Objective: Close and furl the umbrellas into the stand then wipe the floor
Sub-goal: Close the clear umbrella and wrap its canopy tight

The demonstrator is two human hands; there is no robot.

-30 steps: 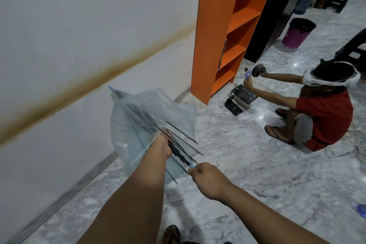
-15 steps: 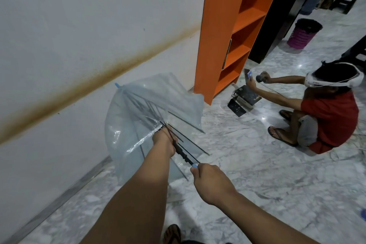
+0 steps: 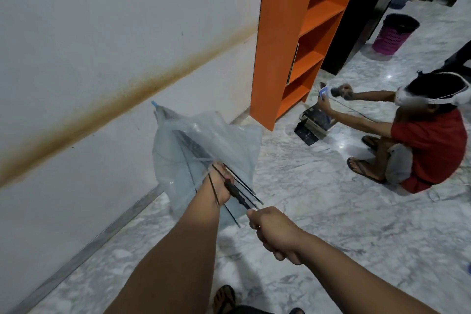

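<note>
A clear plastic umbrella (image 3: 193, 143) with black ribs and a blue tip points away from me toward the white wall, its canopy crumpled and half collapsed. My left hand (image 3: 220, 183) grips the black shaft up among the ribs, near the runner. My right hand (image 3: 274, 231) is curled round the handle end of the shaft, closer to me. Several loose rib ends stick out between my hands. No umbrella stand is in view.
The stained white wall (image 3: 102, 58) runs along the left. An orange shelf unit (image 3: 293, 33) stands ahead. A person in a red shirt (image 3: 428, 145) squats on the marble floor (image 3: 318, 211) at right, beside a black device (image 3: 313, 122). A purple bin (image 3: 392, 33) stands behind.
The canopy spread wider half a second ago and has now folded inward, with my left hand drawn back along the shaft toward my right hand. My right hand keeps its hold.
</note>
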